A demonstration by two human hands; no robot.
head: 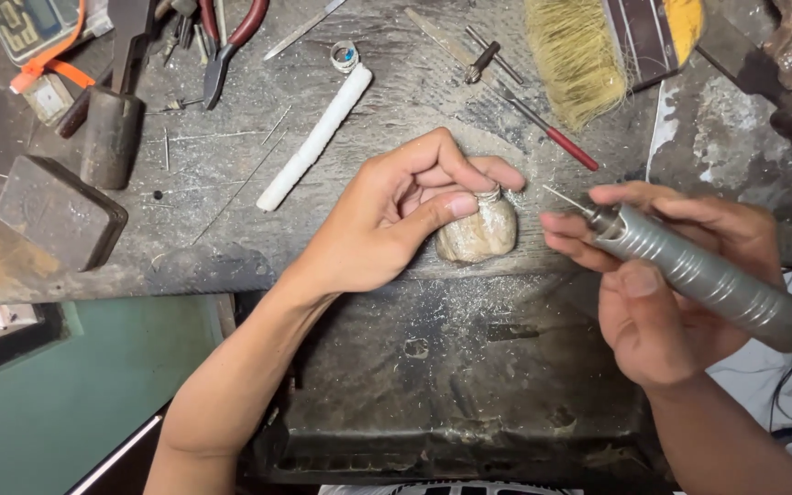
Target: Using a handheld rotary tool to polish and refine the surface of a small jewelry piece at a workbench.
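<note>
Nearest the camera are the two forearms, rising from the bottom edge toward a worn, dust-caked workbench. The right hand is closed around a grey ribbed rotary handpiece, thumb on top and fingers curled underneath, its thin needle-like bit pointing left. The left hand has thumb and forefinger pinched shut on a small silvery ring, holding it against the top of a rounded pale bench peg at the bench's front edge. The bit's tip is near the ring but apart from it.

To do this well, I would judge that the ring should stay braced hard on the peg, the handpiece should rest on the fingers so that it does not wander, and the bit should meet the metal lightly — the thumb sits just beside the contact point and a slip could catch it.

The bench is grey with filings and scratches. On it lie a white stick, a red-handled tool, a straw-coloured brush, red-handled pliers, a dark mallet and a dark block. A dark tray hangs below the peg. Green floor shows at lower left — cables at right.
</note>
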